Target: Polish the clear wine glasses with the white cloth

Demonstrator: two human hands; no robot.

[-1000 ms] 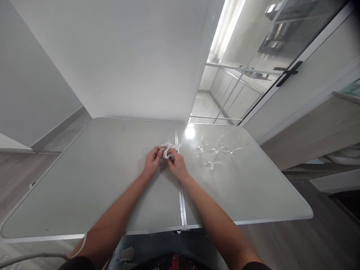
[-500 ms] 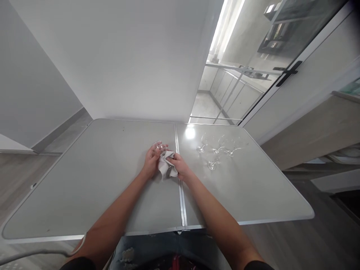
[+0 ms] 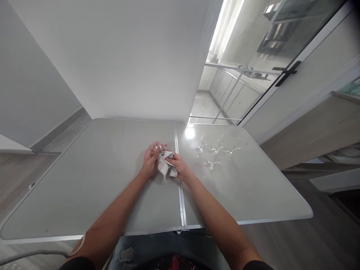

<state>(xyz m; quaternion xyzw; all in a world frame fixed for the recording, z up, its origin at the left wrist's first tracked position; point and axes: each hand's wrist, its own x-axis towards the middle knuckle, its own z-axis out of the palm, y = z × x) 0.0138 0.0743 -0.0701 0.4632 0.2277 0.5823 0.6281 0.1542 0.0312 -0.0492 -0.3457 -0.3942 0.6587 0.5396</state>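
My left hand [image 3: 149, 161] is closed round a clear stemmed glass [image 3: 156, 146] held over the middle of the grey folding table [image 3: 92, 180]. Only the glass's rounded top shows above my fingers. My right hand [image 3: 177, 166] grips a crumpled white cloth [image 3: 163, 166] and presses it against the glass. Both hands meet just left of the table's centre seam.
Three clear stemmed glasses [image 3: 215, 148] stand together on the right half of the table, a hand's width from my right hand. A white wall rises behind the table. A glass sliding door [image 3: 253, 63] is at the back right. A cable [image 3: 42, 255] hangs at the near left.
The glass has turned in my left hand, so its rounded top now shows above the fingers. The cloth has shifted down under my right hand. The three glasses have not moved.
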